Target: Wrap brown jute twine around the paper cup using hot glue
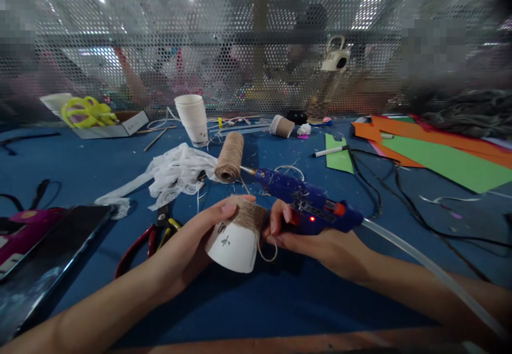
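Forearms foremost: left fingers hold cup, rim slanting down; right, glue gun leftward

Room lies between spool and green paper; farther right, cables seemingly obstruct.

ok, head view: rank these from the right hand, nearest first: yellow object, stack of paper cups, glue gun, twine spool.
1. Glue gun: held in the right hand.
2. Twine spool: ahead, to the left.
3. Stack of paper cups: beyond the spool, farther left.
4. Yellow object: far left, at the box.
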Available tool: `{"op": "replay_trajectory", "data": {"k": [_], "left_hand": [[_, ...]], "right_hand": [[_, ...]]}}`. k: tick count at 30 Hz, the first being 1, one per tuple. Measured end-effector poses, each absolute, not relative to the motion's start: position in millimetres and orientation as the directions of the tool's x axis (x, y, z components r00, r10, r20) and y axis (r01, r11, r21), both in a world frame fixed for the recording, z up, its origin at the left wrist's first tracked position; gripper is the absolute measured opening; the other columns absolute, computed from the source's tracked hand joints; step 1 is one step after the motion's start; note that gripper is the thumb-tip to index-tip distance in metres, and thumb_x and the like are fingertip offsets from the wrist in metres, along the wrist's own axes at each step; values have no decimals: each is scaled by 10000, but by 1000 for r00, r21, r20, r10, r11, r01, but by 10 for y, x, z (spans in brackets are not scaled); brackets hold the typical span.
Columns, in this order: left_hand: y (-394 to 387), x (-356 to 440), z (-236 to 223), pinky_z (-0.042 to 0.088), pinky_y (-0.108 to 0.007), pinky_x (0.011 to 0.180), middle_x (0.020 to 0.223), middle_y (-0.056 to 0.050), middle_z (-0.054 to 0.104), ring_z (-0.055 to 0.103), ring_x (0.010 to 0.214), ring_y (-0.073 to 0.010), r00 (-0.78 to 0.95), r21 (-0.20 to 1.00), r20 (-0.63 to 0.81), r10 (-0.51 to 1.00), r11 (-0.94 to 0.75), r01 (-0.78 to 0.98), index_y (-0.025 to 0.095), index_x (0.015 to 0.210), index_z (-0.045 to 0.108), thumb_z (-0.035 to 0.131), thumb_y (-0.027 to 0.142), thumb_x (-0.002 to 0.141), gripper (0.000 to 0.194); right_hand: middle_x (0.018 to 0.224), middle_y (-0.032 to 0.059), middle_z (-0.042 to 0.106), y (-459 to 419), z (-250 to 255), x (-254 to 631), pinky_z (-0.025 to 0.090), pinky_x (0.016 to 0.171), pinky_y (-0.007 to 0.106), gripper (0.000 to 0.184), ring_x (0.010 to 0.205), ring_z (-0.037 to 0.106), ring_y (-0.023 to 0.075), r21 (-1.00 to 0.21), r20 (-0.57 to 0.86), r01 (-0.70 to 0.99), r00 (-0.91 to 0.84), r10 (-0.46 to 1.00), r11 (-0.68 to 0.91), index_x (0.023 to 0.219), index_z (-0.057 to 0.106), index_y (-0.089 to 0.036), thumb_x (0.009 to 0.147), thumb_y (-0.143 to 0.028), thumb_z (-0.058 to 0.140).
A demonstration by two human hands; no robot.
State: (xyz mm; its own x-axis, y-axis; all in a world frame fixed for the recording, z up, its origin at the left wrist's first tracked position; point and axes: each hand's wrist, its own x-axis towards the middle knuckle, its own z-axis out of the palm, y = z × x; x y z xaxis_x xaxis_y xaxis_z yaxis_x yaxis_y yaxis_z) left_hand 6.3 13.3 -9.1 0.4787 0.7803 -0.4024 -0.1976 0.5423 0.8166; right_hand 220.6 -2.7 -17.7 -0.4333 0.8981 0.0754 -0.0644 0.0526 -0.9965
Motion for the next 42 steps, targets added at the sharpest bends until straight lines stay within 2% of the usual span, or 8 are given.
{"op": "replay_trajectory", "data": {"k": [7,13,16,23,30,35,39,42], "left_hand": [[129,64,-109,509,-278,734,986,-88,782,692,806,-200,494,811,-372,786,534,-239,173,1165,706,650,390,873,368],[120,60,-65,497,-258,675,912,-74,789,678,744,-187,480,811,-366,798,526,-256,166,1130,731,669,385,852,359],[116,49,-49,489,-250,680,960,-81,791,674,765,-190,473,814,-379,796,530,-240,171,1125,743,676,413,837,382],[109,27,-53,489,-255,696,967,-90,795,692,823,-217,499,821,-313,808,494,-284,159,1051,779,662,396,847,333],[93,38,-31,482,-256,691,926,-116,794,707,854,-243,524,835,-287,802,478,-273,126,1112,750,685,399,826,401],[90,42,-20,484,-269,722,924,-135,787,697,863,-255,535,848,-275,799,464,-257,101,1132,735,705,415,799,459],[98,31,-61,481,-273,732,961,-134,784,691,841,-244,548,854,-253,797,451,-261,109,1126,738,703,402,801,439],[109,25,-76,480,-273,730,968,-136,783,690,847,-247,554,856,-255,792,452,-253,111,1119,741,709,412,797,441]], "right_hand": [[832,-40,619,-42,-212,2187,499,848,275,225,823,606,103,-988,91,-154,-473,877,20,791,508,-217,860,-203,722],[829,-16,615,-51,-201,2215,485,857,338,212,833,565,160,-998,60,1,-419,906,66,781,588,-229,807,-332,771],[883,-2,627,-12,-228,2235,473,896,357,273,889,571,177,-997,79,-33,-351,933,72,758,571,-227,769,-371,803],[944,-13,616,92,-302,2254,456,875,303,276,924,566,153,-970,191,-198,-268,944,140,763,510,-229,811,-264,780],[984,15,644,148,-309,2304,457,934,341,156,935,617,168,-974,201,-162,-281,939,160,759,582,-208,887,-225,670],[916,11,653,380,-220,2175,477,964,374,148,907,617,165,-961,183,-246,-229,956,125,686,595,-190,816,-152,653],[894,2,640,595,-134,1917,543,900,419,60,936,630,185,-941,130,-336,-227,965,47,739,594,-195,760,-201,649],[844,-5,655,723,-106,1784,553,857,407,59,864,644,178,-943,90,-332,-231,969,9,747,611,-198,725,-217,662]]}}
